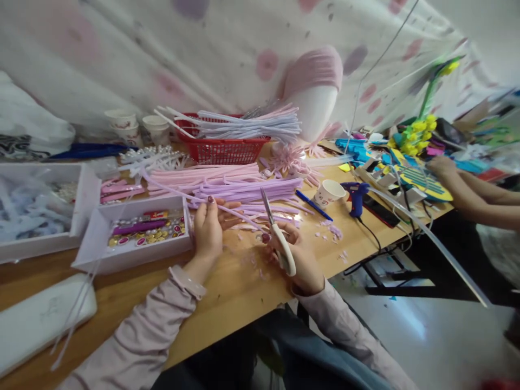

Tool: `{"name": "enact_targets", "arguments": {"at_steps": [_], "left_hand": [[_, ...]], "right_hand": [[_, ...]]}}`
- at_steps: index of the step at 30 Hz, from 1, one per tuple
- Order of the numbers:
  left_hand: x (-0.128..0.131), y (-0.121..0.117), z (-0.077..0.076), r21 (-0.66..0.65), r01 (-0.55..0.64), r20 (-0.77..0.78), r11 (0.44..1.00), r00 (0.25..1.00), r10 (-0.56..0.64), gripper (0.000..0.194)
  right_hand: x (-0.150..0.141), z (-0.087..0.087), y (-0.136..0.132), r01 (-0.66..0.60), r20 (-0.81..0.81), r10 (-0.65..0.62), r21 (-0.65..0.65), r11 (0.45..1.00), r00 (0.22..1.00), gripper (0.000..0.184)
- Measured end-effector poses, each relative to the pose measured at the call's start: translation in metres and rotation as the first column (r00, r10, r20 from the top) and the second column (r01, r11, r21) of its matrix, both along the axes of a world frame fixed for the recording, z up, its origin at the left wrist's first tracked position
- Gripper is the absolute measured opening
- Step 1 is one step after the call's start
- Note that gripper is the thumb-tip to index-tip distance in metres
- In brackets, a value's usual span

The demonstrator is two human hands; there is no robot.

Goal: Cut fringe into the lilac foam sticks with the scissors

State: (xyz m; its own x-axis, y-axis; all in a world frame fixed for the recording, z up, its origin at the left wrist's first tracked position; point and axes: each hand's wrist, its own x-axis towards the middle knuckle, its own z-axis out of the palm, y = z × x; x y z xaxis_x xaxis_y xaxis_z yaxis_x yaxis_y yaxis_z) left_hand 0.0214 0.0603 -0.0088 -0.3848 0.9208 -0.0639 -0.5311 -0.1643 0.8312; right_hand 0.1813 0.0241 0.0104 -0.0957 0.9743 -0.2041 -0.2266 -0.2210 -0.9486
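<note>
My left hand (209, 232) pinches a long lilac pipe cleaner (173, 189) between thumb and fingers. One end of it reaches up to the left, and the other slants toward the right hand. In my right hand (298, 257) is a pair of scissors (281, 246) with cream handles, blades pointing up and away. Whether the blades are parted is hard to make out. Just behind both hands lie a bundle of purple pipe cleaners (247, 189) and a pink bundle (203, 174). Small lilac clippings (335, 232) are scattered on the table.
A red basket (227, 151) full of pale pipe cleaners stands behind. On the left is a white box (134, 254) with beads. To the right are a paper cup (330, 192), a blue pen (313, 205) and a blue glue gun (356, 199). Another person's arm (467, 184) rests farther right.
</note>
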Motion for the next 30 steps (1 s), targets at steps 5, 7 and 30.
{"name": "enact_targets", "arguments": {"at_steps": [5, 7, 30], "left_hand": [[0.000, -0.003, 0.004, -0.016, 0.030, -0.042, 0.999, 0.999, -0.030, 0.028], [-0.001, -0.004, 0.004, -0.025, 0.030, -0.043, 0.999, 0.999, -0.031, 0.030], [0.012, -0.019, 0.010, -0.112, 0.328, -0.102, 0.938, 0.935, -0.339, 0.040]], "right_hand": [[-0.007, 0.003, -0.001, 0.099, -0.067, -0.098, 0.015, 0.995, 0.993, 0.052], [-0.009, 0.003, 0.000, 0.122, -0.077, -0.120, 0.019, 0.992, 0.990, 0.051], [0.058, 0.010, -0.011, -0.284, 0.613, -0.074, 0.465, 0.838, 0.787, 0.031]]}}
